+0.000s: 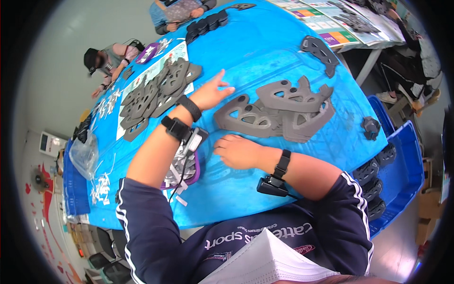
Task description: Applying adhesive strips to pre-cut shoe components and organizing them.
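Observation:
My left hand [211, 93] is stretched over the table with thumb and forefinger apart, and no object shows in it. It is between a pile of grey, flat padded pieces with cut-out openings [158, 90] and a looser group of similar pieces [295, 113] on the right. Two of the right-hand pieces bear black round dots. My right hand [240, 152] lies low over the blue table cover [227, 194], just in front of that group, with fingers curled under. Whatever its fingertips hold, if anything, is hidden. Both wrists wear black bands with small devices.
A purple basket [193, 176] of white slips is partly behind my left forearm. More white strips [100, 188] lie at the left edge. Blue crates [402, 163] with dark parts stand at the right. A curved grey piece [320, 54] lies farther off. Other people work across the table.

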A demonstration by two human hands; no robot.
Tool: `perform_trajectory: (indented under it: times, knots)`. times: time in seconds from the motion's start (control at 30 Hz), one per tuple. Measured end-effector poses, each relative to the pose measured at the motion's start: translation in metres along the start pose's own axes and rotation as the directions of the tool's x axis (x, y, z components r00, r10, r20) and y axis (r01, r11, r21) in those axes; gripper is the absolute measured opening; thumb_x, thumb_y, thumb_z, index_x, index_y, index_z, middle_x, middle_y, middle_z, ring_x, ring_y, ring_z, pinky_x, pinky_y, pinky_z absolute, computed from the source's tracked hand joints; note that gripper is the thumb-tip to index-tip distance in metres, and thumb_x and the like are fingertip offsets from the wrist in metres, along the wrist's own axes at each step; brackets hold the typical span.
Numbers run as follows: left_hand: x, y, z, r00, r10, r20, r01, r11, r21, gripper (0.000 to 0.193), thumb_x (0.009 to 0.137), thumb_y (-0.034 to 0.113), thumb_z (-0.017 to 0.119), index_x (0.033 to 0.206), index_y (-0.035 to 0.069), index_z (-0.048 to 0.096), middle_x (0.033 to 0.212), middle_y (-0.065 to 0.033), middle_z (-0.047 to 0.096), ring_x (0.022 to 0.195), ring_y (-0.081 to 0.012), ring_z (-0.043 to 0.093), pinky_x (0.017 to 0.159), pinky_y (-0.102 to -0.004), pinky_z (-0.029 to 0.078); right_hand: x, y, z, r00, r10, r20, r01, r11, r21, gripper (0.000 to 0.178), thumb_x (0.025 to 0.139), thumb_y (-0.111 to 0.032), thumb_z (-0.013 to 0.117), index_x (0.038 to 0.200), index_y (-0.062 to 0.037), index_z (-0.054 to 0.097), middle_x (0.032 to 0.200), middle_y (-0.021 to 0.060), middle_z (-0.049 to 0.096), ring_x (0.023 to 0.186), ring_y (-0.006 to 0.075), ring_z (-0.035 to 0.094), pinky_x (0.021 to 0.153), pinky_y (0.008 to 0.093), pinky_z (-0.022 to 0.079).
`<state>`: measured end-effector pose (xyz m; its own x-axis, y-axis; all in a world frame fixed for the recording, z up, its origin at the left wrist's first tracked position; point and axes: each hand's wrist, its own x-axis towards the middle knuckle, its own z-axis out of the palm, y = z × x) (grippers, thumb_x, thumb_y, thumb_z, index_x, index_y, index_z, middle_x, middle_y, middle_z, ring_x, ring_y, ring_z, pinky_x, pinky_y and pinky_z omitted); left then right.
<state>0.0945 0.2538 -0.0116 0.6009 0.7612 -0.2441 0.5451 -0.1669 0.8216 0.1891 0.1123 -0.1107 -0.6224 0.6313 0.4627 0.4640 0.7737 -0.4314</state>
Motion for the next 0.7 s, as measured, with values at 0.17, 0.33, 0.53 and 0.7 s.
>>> perform_trajectory:
  times: [0.17, 0.33, 0.53, 0.7]
  knots:
    - [-0.003, -0.074, -0.104, 0.943, 0.169, -0.285, 0.126, 0.612, 0.781, 0.079, 0.076, 0.037, 0.066, 0.136, 0.004, 0.025, 0.13, -0.0255, 0.038, 0.119, -0.0373, 0.04, 0.098, -0.0384, 0.035, 0.001, -0.004, -0.003, 0.999, 0.01, 0.033, -0.01, 1.0, -0.008, 0.023, 0.075, -0.012, 0.055, 0.097, -0.0064, 0.058, 0.105, 0.0053, 0.053, 0.103, 0.0241, 0.048, 0.089, 0.0371, 0.04]
    - [-0.014, -0.113, -0.138, 0.905, -0.09, -0.415, 0.391, 0.555, 0.734, 0.104, 0.066, 0.064, 0.061, 0.141, 0.01, 0.013, 0.143, -0.0243, 0.012, 0.13, -0.038, 0.024, 0.104, -0.0421, 0.026, 0.001, -0.004, -0.002, 0.999, 0.018, 0.051, -0.017, 1.0, -0.015, 0.024, 0.075, -0.012, 0.055, 0.099, -0.0068, 0.058, 0.107, 0.0051, 0.053, 0.105, 0.0243, 0.047, 0.09, 0.0373, 0.039]
    - [-0.01, -0.128, -0.147, 0.957, -0.032, -0.288, 0.273, 0.43, 0.86, 0.092, 0.074, 0.05, 0.058, 0.141, 0.011, 0.01, 0.142, -0.022, 0.02, 0.115, -0.0375, 0.046, 0.094, -0.0427, 0.04, 0.002, -0.005, -0.004, 0.998, 0.03, 0.049, -0.031, 0.999, 0.027, 0.024, 0.074, -0.012, 0.056, 0.098, -0.0069, 0.058, 0.107, 0.0055, 0.053, 0.105, 0.0247, 0.047, 0.091, 0.0375, 0.038]
    - [0.011, -0.127, -0.145, 0.955, 0.057, -0.291, 0.257, 0.334, 0.907, 0.071, 0.077, 0.016, 0.049, 0.139, 0.007, 0.016, 0.136, -0.0207, 0.034, 0.103, -0.0356, 0.054, 0.082, -0.0421, 0.047, 0.004, -0.008, -0.006, 0.998, 0.034, 0.053, -0.037, 0.997, 0.062, 0.022, 0.074, -0.011, 0.056, 0.096, -0.0067, 0.058, 0.106, 0.0059, 0.053, 0.105, 0.0248, 0.047, 0.091, 0.0378, 0.038]
